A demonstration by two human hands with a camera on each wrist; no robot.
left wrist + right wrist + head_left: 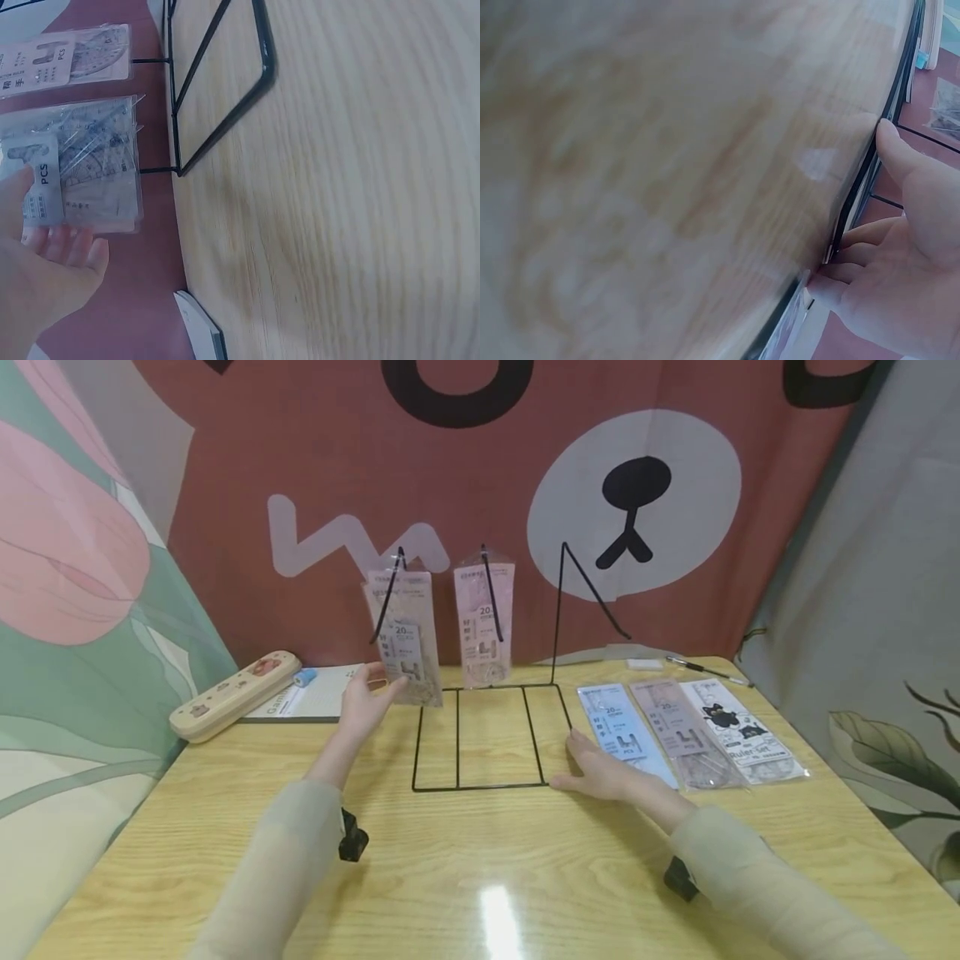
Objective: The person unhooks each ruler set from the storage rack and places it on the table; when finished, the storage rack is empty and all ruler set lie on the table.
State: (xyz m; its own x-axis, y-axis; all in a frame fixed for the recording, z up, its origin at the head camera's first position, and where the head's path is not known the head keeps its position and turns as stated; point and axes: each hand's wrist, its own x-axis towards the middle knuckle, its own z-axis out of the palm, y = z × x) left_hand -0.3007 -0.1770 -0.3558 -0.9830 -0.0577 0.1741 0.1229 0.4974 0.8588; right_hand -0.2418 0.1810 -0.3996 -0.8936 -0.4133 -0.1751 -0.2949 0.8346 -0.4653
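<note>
Landmark: black wire rack (487, 735), standing on the wooden table (480, 860).
Left hand (365, 700): pinches the lower edge of the ruler pack (405, 639) hung on the rack's left hook; pack's long axis vertical, directly above the hand.
Right hand (600, 772): fingers flat, pressing the rack's front-right corner.
Nearer the pack: left hand.

Right hand (900, 262) sits at the lower right of the view, thumb extended upward, fingers curled in against a thin black wire frame (862, 180). The fingertips (855, 253) touch the wire. The frame runs diagonally along the wooden table (652, 165), which fills most of the view and is blurred. Items at the upper right corner are too small to identify.
</note>
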